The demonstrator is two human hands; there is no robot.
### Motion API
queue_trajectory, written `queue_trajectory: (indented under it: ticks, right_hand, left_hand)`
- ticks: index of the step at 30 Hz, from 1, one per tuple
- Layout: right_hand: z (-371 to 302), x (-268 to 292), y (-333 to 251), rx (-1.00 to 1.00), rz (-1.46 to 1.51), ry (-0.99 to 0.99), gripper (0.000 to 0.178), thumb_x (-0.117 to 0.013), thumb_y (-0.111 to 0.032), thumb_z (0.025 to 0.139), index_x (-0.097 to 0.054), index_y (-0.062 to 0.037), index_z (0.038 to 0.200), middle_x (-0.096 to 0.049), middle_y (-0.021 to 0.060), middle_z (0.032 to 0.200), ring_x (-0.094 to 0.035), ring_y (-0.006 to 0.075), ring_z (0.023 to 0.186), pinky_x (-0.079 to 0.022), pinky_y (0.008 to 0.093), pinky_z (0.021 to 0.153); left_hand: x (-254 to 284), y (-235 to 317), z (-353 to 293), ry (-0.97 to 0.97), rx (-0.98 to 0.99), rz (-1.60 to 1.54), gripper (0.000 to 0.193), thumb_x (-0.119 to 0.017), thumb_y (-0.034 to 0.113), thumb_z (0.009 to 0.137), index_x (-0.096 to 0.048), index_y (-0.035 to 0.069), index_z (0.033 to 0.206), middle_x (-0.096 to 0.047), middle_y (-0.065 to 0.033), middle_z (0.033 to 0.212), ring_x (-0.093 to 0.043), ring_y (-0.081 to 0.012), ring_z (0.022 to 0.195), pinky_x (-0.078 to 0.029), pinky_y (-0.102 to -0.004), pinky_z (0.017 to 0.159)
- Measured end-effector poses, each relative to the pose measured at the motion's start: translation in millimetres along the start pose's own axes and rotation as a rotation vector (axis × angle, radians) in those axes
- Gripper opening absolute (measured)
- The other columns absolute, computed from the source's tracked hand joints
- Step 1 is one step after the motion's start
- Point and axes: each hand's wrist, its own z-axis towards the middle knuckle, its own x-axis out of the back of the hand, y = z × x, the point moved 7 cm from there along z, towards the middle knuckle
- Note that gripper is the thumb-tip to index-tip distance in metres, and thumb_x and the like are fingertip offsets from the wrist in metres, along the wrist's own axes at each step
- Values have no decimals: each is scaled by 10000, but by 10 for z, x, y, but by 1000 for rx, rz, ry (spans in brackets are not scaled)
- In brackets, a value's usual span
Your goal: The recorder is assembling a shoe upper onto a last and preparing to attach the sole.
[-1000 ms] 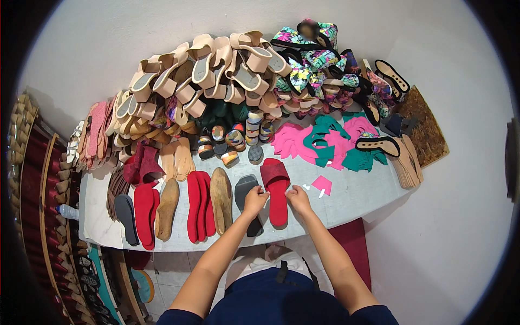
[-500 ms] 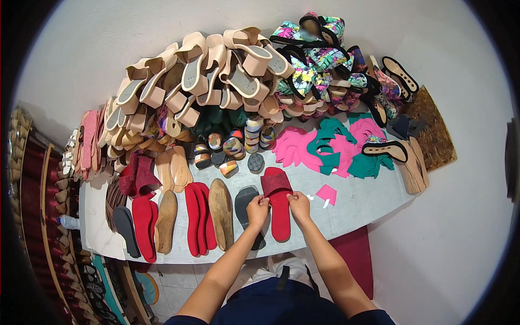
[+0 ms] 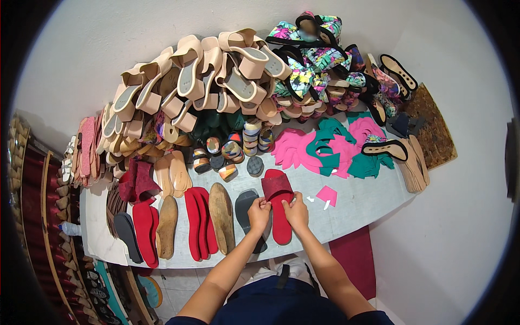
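Note:
A red slide sandal (image 3: pixel 281 225) with a darker red strap (image 3: pixel 277 184) lies toe-away on the table before me. My left hand (image 3: pixel 259 215) is closed at the strap's left lower edge, thumb and fingers pinched together. On the other side my right hand (image 3: pixel 296 213) is closed on the strap's right edge, its thumb on the red footbed. Just left of the sandal, partly under my left hand and forearm, is a dark grey sole (image 3: pixel 246 205). Farther left stand a wooden shoe last (image 3: pixel 221 216) and several red soles (image 3: pixel 199 227).
Beige heeled sandals (image 3: pixel 189 70) are heaped along the wall, beside patterned bow sandals (image 3: pixel 309 67). Pink and green cut pieces (image 3: pixel 333 143) cover the right side of the table (image 3: pixel 346 211). A second wooden last (image 3: pixel 167 227) and dark soles (image 3: pixel 128 236) lie at left.
My right hand has shifted slightly, its thumb now lower over the footbed. Both hands stay at the strap. The whole view has tilted a little, and the sandal lies in the same place.

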Motion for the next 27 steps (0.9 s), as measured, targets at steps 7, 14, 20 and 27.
queue_trajectory:
  ticks: [7,14,20,27]
  right_hand:
    - [-41,-165,237,-74,365,-81,484,-644,-133,749,-418,42,1139,-583,70,699,-560,137,616,-446,257,558]
    - [-7,-271,355,-133,686,-162,407,-621,-68,770,-435,64,1107,-574,52,762,-540,96,675,-434,199,598]
    - [-33,-250,297,-162,872,-224,411,-621,-67,772,-431,75,1107,-571,48,777,-538,91,712,-432,193,644]
    - [-25,-294,244,-173,973,-333,412,-602,-66,786,-427,71,1132,-594,91,890,-556,118,803,-441,220,733]
  left_hand:
    - [-37,-99,26,-36,-10,-71,255,-568,35,785,-524,-83,1007,-604,-109,891,-581,-125,770,-476,-228,700]
    - [-57,-69,8,-103,143,-315,281,-569,26,779,-523,-87,1032,-610,-137,888,-597,-143,757,-482,-229,673]
    - [-89,-104,56,-240,225,-415,279,-517,1,803,-491,-100,1063,-589,-102,834,-582,-124,714,-482,-214,634]
    - [-71,-66,74,-312,172,-329,129,-478,-4,818,-537,-48,923,-564,-43,751,-542,-84,649,-461,-194,602]
